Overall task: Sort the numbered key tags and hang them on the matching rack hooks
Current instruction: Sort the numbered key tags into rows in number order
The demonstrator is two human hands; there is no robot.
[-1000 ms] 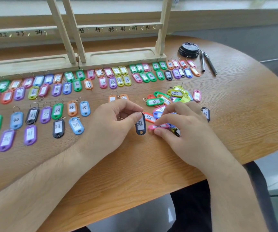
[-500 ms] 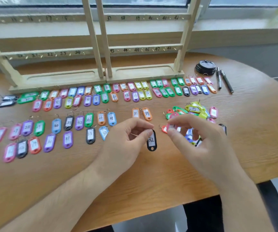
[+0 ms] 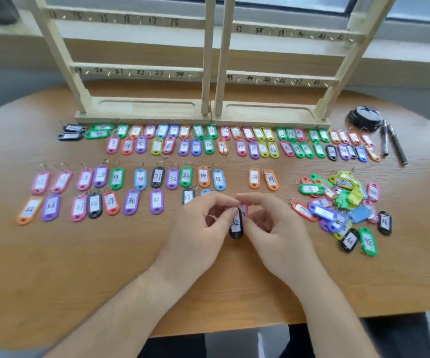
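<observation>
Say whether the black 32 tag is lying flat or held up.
Held up. The black oval plastic tag marked 32 hangs from the left hand's fingers, which pinch its top.

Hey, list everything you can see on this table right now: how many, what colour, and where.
wooden racks: two, pale wood, side by side at the table's far side
sorted key tags: many, mixed colours, in rows in front of the racks
unsorted key tags: one heap, mixed colours, on the right
black tag 32: one, black, centre, in the fingers
pink tag: one, pink, right behind it, number hidden
pens: two, dark, far right
round stack: one, black, behind the pens; cannot tell what
table: one, wood-brown
left hand: pinches black tag 32
right hand: pinches the pink tag
</observation>
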